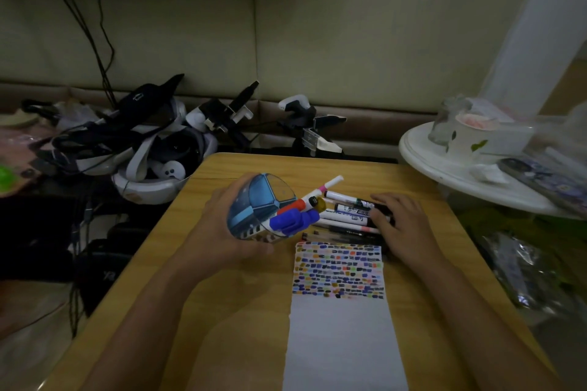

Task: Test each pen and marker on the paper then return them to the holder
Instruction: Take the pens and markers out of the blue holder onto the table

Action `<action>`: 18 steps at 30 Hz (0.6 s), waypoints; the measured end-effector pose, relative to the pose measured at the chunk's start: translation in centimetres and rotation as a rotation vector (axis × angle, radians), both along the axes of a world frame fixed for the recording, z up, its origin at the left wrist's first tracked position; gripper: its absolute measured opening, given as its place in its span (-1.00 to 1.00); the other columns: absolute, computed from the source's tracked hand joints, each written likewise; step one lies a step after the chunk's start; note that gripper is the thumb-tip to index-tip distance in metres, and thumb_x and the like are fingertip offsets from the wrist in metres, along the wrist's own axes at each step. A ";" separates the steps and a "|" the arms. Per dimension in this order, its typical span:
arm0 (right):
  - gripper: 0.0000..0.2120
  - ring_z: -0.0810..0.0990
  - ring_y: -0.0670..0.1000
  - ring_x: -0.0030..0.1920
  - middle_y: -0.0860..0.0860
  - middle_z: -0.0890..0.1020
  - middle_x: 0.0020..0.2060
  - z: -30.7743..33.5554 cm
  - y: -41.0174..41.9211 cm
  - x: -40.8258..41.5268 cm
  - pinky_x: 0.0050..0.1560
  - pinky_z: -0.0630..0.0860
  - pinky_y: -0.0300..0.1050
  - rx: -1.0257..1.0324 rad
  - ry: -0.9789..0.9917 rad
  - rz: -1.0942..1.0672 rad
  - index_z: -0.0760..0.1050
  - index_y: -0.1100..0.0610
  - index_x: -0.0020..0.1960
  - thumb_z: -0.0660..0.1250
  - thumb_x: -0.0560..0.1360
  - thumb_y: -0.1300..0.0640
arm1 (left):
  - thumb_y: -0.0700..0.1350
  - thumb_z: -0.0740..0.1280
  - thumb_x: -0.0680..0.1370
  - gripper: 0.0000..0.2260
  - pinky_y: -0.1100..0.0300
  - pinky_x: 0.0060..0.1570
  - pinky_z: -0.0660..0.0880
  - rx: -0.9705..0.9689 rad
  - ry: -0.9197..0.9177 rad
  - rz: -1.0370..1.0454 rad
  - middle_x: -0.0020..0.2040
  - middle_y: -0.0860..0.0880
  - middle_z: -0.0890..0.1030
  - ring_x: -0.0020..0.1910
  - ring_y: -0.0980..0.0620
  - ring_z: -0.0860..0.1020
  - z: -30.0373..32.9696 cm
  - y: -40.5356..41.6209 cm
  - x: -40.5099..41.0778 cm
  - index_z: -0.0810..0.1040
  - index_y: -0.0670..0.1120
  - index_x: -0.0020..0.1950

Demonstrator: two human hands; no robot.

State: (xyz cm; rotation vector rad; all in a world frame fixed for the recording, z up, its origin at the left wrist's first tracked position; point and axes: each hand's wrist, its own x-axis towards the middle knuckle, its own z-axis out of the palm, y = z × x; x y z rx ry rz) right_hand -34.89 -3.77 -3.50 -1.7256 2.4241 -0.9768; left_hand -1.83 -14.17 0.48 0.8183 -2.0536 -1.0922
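Observation:
My left hand grips the blue patterned pen holder, tipped on its side above the wooden table with its mouth toward the right. Several pens and markers stick out of the mouth, among them blue-capped and red-capped ones. More pens and markers lie in a row on the table just beyond the paper. My right hand rests on their right ends, fingers lying over the dark caps. The white paper strip lies at centre right, its upper part covered with small coloured test marks.
A pile of headsets, straps and cables sits off the table's far left corner. A round white stand with a glass jar and a paper cup stands at right, with plastic wrapping below it.

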 end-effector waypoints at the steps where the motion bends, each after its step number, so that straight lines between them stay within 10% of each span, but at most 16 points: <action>1: -0.65 0.38 -0.05 0.30 -0.07 0.48 0.30 0.3 0.0 0.2 0.24 0.33 -0.09 0.002 -0.018 -0.006 0.44 -0.10 0.39 0.20 0.63 -0.10 | -0.04 0.69 0.16 0.00 0.01 0.16 0.57 -0.016 -0.011 0.002 0.38 0.17 0.34 0.35 0.07 0.40 0.1 0.1 0.0 0.23 0.43 0.41; 8: -0.49 0.48 -0.22 0.20 -0.21 0.52 0.25 9.1 0.6 7.8 0.02 0.36 -0.31 -0.028 -0.414 0.326 0.44 -0.21 0.38 0.02 0.56 -0.37 | -0.08 0.69 0.16 0.01 0.25 0.12 0.53 -0.119 -0.108 -0.014 0.36 0.24 0.28 0.32 0.20 0.34 0.6 0.7 -0.1 0.22 0.42 0.42; 12: -0.38 0.45 -0.23 0.16 -0.29 0.48 0.24 11.2 1.8 10.7 0.06 0.46 -0.19 0.261 0.018 0.478 0.40 -0.29 0.38 0.40 0.36 -0.39 | -0.07 0.69 0.15 0.01 0.03 0.17 0.55 -0.152 -0.125 -0.012 0.36 0.19 0.29 0.33 0.12 0.34 0.7 0.8 -0.4 0.24 0.35 0.45; 18: -0.54 0.40 -0.15 0.18 -0.25 0.58 0.16 9.6 1.9 12.3 0.14 0.38 -0.13 0.047 0.335 0.457 0.49 -0.20 0.31 0.28 0.47 -0.34 | -0.07 0.69 0.13 0.03 0.04 0.18 0.54 -0.169 -0.128 0.008 0.34 0.15 0.30 0.31 0.08 0.34 0.7 1.1 -0.7 0.22 0.38 0.44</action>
